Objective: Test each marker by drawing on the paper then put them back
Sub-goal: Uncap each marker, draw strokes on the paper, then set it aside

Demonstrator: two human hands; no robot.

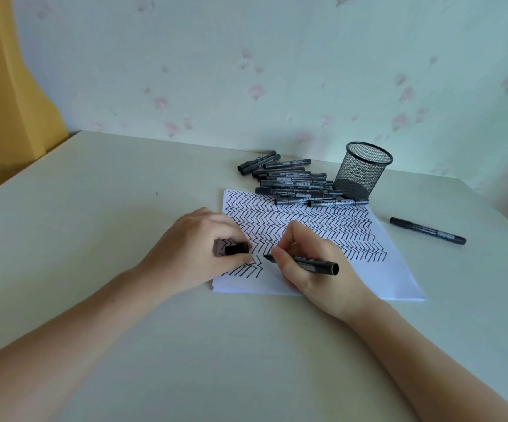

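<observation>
Nearest, the right hand (304, 263) pinches a marker (307, 264), tip on the paper (377, 278); the left hand (198, 248) grips its cap (237, 248), pinning the sheet steady.

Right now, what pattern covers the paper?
Rows of black zigzag strokes cover most of the paper, clearest in the head view.

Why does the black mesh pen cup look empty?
It is empty: the black mesh pen cup stands upright, and through its mesh no markers show.
</observation>
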